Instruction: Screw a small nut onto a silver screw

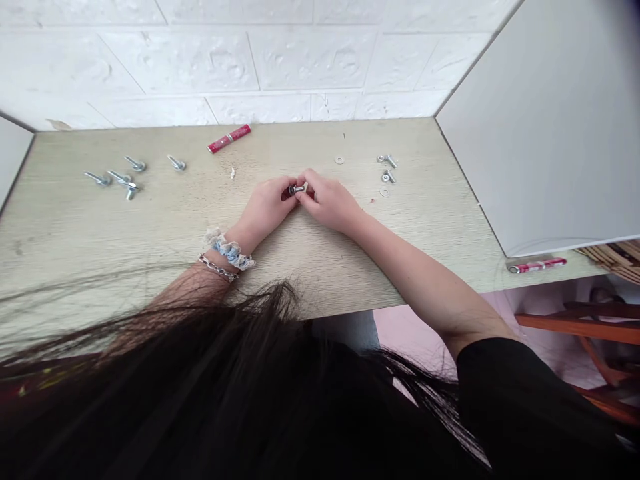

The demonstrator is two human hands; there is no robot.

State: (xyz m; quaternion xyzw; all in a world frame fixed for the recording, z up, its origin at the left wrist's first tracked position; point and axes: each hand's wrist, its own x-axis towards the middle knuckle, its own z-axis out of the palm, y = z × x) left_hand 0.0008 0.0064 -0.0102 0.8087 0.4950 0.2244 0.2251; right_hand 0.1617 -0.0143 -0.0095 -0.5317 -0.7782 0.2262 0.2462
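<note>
Both hands meet fingertip to fingertip — left hand (265,208) and right hand (330,203) pinched closed, forearms angled inward.

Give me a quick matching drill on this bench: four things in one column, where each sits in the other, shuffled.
Things:
1. bolt
2. group of bolts
3. loose washer
4. red tube

Places:
A. far edge of the table, near the wall
B. pinched between left hand and right hand
C. table's left side
D. alone, beyond the right hand

Pairs: 1-B, 2-C, 3-D, 4-A
</note>
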